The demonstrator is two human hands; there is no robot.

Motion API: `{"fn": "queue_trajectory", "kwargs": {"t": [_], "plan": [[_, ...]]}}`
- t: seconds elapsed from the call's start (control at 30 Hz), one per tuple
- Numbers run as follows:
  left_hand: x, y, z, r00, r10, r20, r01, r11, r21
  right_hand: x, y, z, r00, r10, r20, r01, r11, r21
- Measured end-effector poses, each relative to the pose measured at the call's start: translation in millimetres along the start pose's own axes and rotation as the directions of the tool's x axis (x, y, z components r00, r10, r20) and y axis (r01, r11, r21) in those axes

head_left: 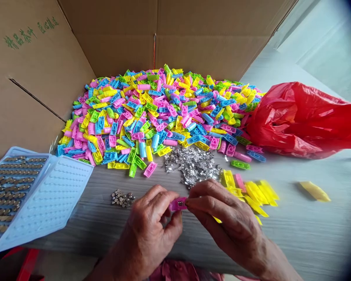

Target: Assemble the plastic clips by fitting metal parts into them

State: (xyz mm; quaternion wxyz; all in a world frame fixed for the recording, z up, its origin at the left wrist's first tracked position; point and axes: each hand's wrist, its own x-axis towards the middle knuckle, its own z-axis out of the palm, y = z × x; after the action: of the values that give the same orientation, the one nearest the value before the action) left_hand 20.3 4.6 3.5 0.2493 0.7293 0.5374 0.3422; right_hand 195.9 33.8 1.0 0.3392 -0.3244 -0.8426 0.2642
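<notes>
In the head view, the fingers of the left hand (153, 218) pinch a small pink plastic case (174, 205) over the bench's (307, 234) near edge; the right hand's (229, 216) fingers touch its right end, maybe pinching, I can't tell. Silver metal bits (180, 203) sit inside, but a big heap of pink, blue, green and yellow plastic pieces (163, 113) towards the far edge looks left to do.

Cannot fully see right end of pink piece (173, 206) behind right hand (229, 214), nor make out tiny metal (180, 203) inside; see yellow pieces (255, 193) blurred, bag (295, 121) cut off at right, tray (49, 199) at left.
</notes>
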Motion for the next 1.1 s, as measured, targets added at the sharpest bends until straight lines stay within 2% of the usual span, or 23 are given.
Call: {"fn": "queue_trajectory", "kwargs": {"t": [0.17,0.37,0.8,1.1], "plan": [[-0.5,0.4,0.3,1.000,-0.009,-0.020,0.008,0.997,-0.082,-0.2,-3.5,0.1,1.000,0.004,0.012,-0.004,1.000,-0.013],[-1.2,2.5,-0.7,0.999,-0.003,-0.052,-0.001,0.997,-0.074,-0.7,-5.0,0.4,1.000,-0.012,0.023,0.013,1.000,-0.024],[-3.7,2.9,0.7,0.999,-0.003,-0.033,0.001,0.998,-0.067,-2.1,-6.0,0.2,0.999,-0.006,0.038,0.007,1.000,-0.030],[-4.7,1.4,1.2,1.000,-0.015,0.009,0.016,0.996,-0.092,-2.4,-4.6,-0.1,0.995,-0.009,0.096,0.008,1.000,0.002]]}}
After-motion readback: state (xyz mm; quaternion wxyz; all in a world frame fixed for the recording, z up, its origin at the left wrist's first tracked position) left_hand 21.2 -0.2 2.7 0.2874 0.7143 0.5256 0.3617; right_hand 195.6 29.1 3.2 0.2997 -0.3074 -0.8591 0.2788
